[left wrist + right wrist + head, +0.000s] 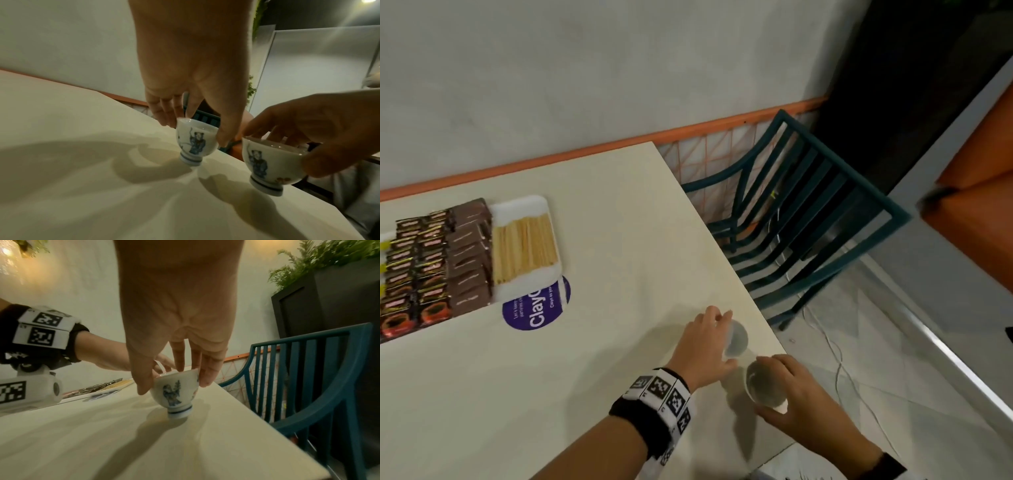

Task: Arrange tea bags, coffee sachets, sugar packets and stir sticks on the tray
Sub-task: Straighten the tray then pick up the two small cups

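The white tray [527, 205] lies at the table's far left. It holds rows of dark coffee sachets [414, 274], brown packets [469, 253] and a bundle of wooden stir sticks [524, 248]. Both hands are far from it, at the table's right edge. My left hand [717, 334] grips the rim of a small white porcelain cup [195, 142] painted with a blue figure; the cup leans, its foot at the tabletop. My right hand [787, 387] holds a matching cup [176, 394] from above by the rim, its foot on the table.
A round purple sticker [534, 308] shows beside the tray's near corner. A teal slatted chair [808, 222] stands just past the table's right edge [722, 246], with a cable on the floor. An orange seat [976, 192] and a dark planter [329, 305] lie beyond.
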Tool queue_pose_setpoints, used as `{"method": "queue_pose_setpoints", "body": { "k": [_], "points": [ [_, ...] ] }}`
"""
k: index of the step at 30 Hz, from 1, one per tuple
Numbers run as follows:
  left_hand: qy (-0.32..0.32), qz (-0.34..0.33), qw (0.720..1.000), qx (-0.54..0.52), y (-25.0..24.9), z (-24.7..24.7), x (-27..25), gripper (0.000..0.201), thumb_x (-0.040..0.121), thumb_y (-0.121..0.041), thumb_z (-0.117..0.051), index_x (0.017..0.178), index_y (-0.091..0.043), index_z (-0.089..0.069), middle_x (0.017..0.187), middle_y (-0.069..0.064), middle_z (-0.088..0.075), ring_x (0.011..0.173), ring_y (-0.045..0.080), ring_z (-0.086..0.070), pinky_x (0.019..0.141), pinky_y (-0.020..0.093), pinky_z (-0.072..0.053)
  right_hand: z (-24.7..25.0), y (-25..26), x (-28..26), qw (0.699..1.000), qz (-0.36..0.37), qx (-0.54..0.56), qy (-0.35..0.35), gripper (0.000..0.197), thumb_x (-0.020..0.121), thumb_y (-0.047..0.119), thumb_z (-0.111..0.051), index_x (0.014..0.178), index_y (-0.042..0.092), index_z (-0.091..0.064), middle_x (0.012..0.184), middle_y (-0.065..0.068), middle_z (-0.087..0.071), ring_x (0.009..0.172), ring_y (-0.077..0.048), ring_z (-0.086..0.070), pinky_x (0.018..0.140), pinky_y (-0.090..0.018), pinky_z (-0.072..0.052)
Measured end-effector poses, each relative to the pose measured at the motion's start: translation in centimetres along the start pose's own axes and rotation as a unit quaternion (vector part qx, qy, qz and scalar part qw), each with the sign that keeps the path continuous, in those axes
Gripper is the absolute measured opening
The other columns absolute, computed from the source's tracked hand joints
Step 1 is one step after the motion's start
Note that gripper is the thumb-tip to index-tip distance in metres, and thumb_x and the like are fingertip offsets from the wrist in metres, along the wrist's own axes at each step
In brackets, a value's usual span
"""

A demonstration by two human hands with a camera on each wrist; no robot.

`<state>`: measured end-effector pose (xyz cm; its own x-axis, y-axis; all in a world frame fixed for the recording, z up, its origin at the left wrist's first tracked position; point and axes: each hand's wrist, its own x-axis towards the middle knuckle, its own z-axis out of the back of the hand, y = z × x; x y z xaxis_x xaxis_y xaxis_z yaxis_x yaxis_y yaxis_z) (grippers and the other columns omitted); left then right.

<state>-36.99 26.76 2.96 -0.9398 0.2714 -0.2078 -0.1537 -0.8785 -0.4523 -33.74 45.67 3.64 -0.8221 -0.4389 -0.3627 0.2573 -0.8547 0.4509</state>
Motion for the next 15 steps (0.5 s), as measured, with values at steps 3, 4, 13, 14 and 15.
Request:
{"method": "queue_pose_setpoints", "body": {
  "k": [3,4,13,14,15],
  "points": [
    [0.004,0.044,0.999,-0.019,1.0,0.6,-0.4,0.072,0.081,-0.045,-0.061,0.139,-0.014,-0.032,0.132,0.007,-0.035,0.117,0.023,-0.042,0.097,0.031,-0.039,1.7,-0.1,1.5,1.000,0.026,-0.005,0.013,0.070,0.075,0.051,-0.067,0.134,0.037,-0.032,0.141,0.013,-0.036,0.120,-0.003,-0.039,0.096,-0.010,-0.035],
    [0.000,0.059,0.998,-0.028,1.5,0.8,-0.6,0.071,0.080,-0.045,-0.061,0.138,-0.014,-0.034,0.131,0.007,-0.035,0.116,0.024,-0.042,0.096,0.031,-0.040,2.4,0.1,2.1,0.999,0.033,-0.006,0.016,0.071,0.075,0.051,-0.067,0.135,0.037,-0.031,0.141,0.013,-0.035,0.120,-0.003,-0.038,0.098,-0.013,-0.035],
    [-0.131,0.205,0.963,-0.116,9.2,5.1,-3.0,0.071,0.080,-0.035,-0.064,0.140,-0.012,-0.034,0.133,0.006,-0.032,0.121,0.021,-0.037,0.097,0.022,-0.035,6.7,5.1,12.1,0.988,0.149,-0.035,-0.017,0.072,0.074,0.044,-0.072,0.134,0.022,-0.040,0.129,0.003,-0.046,0.106,-0.009,-0.046,0.092,-0.017,-0.034],
    [-0.146,0.218,0.957,-0.120,10.2,5.6,-3.1,0.070,0.081,-0.033,-0.063,0.141,-0.012,-0.034,0.134,0.005,-0.031,0.122,0.022,-0.037,0.098,0.022,-0.034,6.9,6.0,13.7,0.986,0.161,-0.036,-0.019,0.072,0.073,0.043,-0.074,0.133,0.019,-0.042,0.127,0.000,-0.048,0.107,-0.014,-0.050,0.091,-0.018,-0.036],
    [-0.164,0.232,0.950,-0.127,11.2,6.2,-3.2,0.070,0.081,-0.032,-0.063,0.141,-0.012,-0.033,0.136,0.005,-0.031,0.123,0.022,-0.036,0.100,0.023,-0.033,7.0,7.1,15.4,0.984,0.172,-0.037,-0.023,0.074,0.072,0.042,-0.075,0.133,0.016,-0.042,0.127,-0.002,-0.049,0.108,-0.018,-0.052,0.091,-0.020,-0.038]
  ]
}}
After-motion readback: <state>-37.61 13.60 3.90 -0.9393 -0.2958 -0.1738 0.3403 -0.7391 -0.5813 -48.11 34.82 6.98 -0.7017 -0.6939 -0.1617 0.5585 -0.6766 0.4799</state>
